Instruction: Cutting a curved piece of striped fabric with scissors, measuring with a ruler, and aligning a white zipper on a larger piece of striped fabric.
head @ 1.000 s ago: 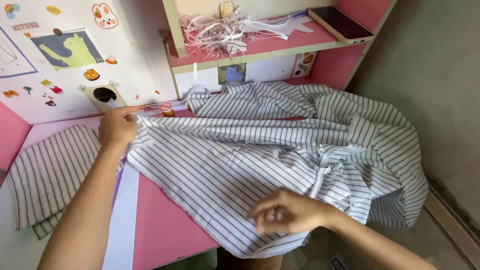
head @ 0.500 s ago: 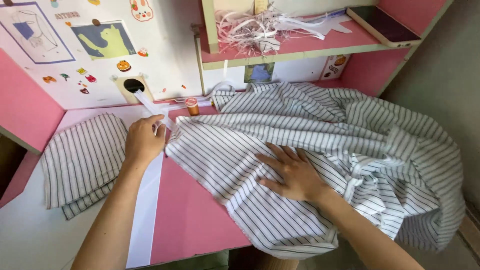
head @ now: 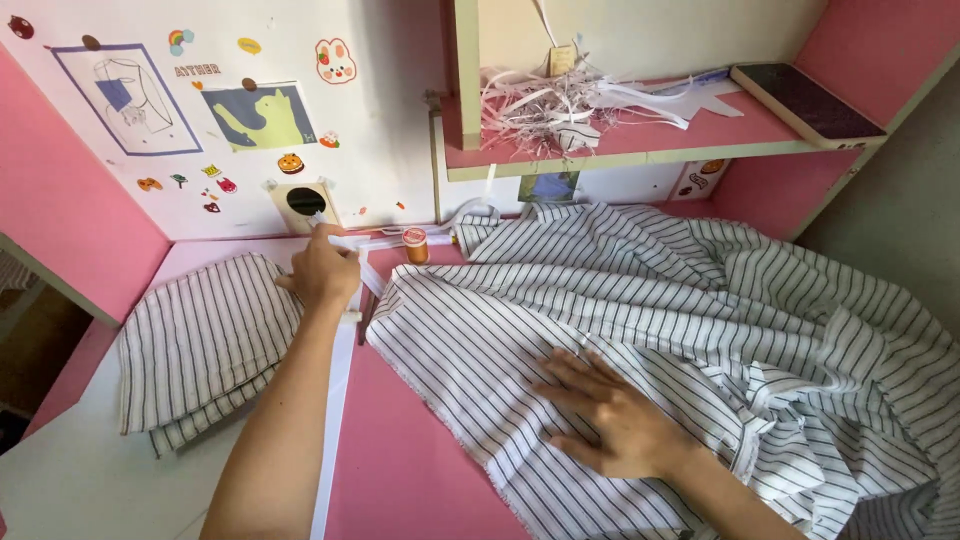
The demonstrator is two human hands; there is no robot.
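Note:
A big white cloth with thin dark stripes (head: 650, 310) lies crumpled over the pink desk (head: 410, 470) and hangs off its right side. My right hand (head: 610, 420) lies flat on this cloth near its front edge, fingers spread. My left hand (head: 325, 270) is at the back of the desk, just left of the cloth's corner, with its fingers closed on a narrow white strip (head: 385, 240) that runs along the wall. A small orange thread spool (head: 415, 245) stands right of that hand. A folded striped piece (head: 200, 340) lies left of my left forearm.
A long white band (head: 335, 420) runs down the desk under my left arm. A shelf (head: 640, 150) above the cloth holds a heap of shredded white strips (head: 560, 100) and a dark flat device (head: 805, 100). Drawings and stickers cover the white back panel (head: 380, 130).
My left hand has let go of the striped cloth's edge and moved back toward the wall onto the white strip. My right hand has settled flat on the cloth.

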